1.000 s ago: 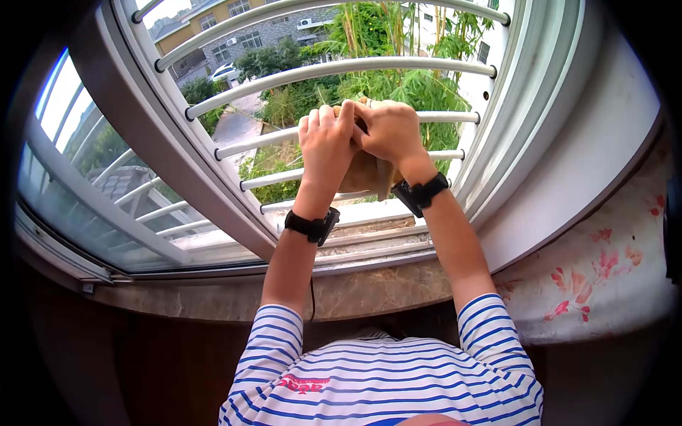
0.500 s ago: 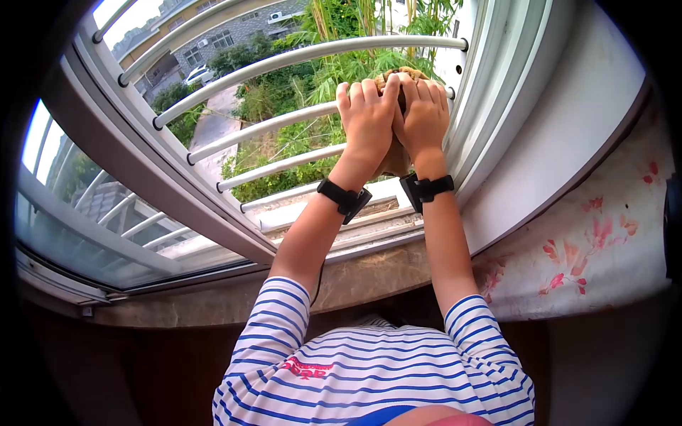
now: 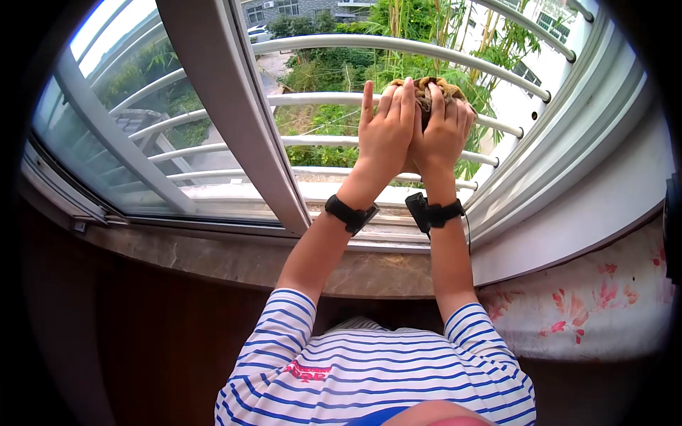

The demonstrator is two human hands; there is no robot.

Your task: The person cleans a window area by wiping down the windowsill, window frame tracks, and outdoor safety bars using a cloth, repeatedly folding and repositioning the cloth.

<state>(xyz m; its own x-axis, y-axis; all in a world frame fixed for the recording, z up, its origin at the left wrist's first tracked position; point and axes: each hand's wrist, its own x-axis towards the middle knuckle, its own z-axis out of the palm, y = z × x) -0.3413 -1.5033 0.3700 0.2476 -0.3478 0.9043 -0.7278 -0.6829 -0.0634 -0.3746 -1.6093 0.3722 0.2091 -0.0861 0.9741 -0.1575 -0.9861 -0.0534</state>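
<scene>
A tan and brown cloth (image 3: 449, 88) is bunched around one of the white window bars, outside the open window. My left hand (image 3: 388, 136) presses on the cloth's left side, its fingers bent over it and the little finger sticking up apart. Close beside it, my right hand (image 3: 443, 135) grips the cloth from the right with curled fingers. Both arms reach out straight, and the hands touch each other. Part of the cloth and the bar beneath it are hidden by my hands.
Several white bars (image 3: 408, 44) cross the opening. A sliding window sash (image 3: 227, 106) stands to the left, and the window frame (image 3: 568, 135) rises on the right. Below lies a brown stone sill (image 3: 376, 275). A floral cloth (image 3: 568, 316) hangs at lower right.
The view has turned left, so the window and sash appear farther right. My hands stay on the cloth at the bar; my left little finger has lifted away from the others.
</scene>
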